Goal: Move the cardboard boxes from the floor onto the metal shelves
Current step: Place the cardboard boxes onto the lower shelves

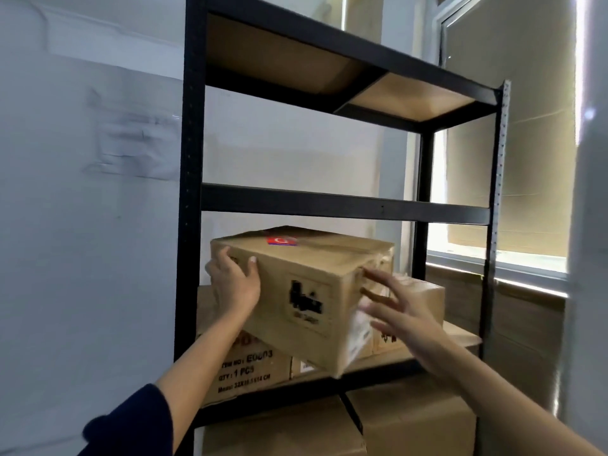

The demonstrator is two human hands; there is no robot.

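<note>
Two hands are seen in front of the black metal shelves [345,205]. A cardboard box [296,291] is held tilted at the level of the lower shelf, its bottom corner hanging over the front edge of the shelf. The left hand [233,284] is pressed against the left end of the box, with the thumb laid on the front face and the fingers [223,255] curled around the corner. The right hand [401,311] is blurred; its fingers [378,276] are spread wide and straight beside the right end of the box, and whether they touch it cannot be told. Behind the tilted box, a printed box [243,370] and a smaller box [424,297] are placed on the same shelf. More boxes [411,419] are stored below it.
</note>
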